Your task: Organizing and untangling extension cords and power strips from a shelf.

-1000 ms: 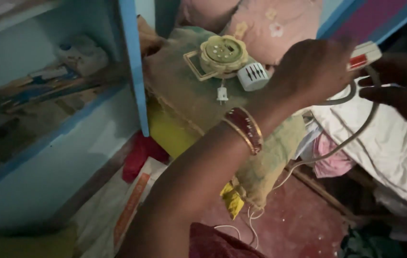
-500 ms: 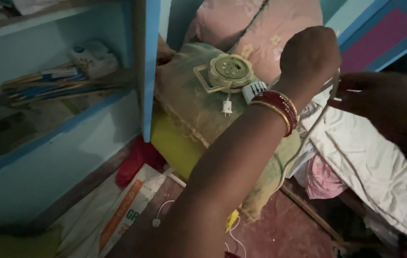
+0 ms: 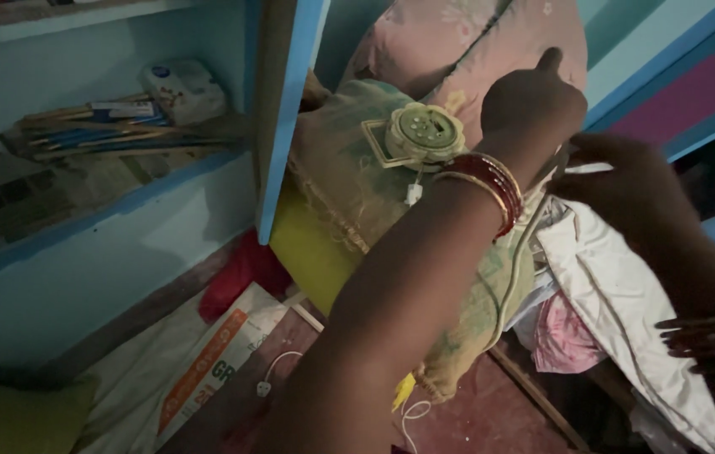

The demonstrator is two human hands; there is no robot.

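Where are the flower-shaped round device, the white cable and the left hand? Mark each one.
flower-shaped round device point(image 3: 423, 134), head view, on its round centre face.
white cable point(image 3: 512, 267), head view, on the stretch hanging below the hands.
left hand point(image 3: 532, 99), head view, on the back of the hand.

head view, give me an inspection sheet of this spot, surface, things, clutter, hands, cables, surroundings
surface: red floor, partly covered
job's things: white cord, held up between both hands
clutter: printed sack on the floor; round flower-shaped device on a burlap bundle; pink pillows; white cloth
hands: left hand and right hand on the cord, fingers closed
cables: small plug hangs from the device; loose plug on the floor
surroundings: blue shelf with papers
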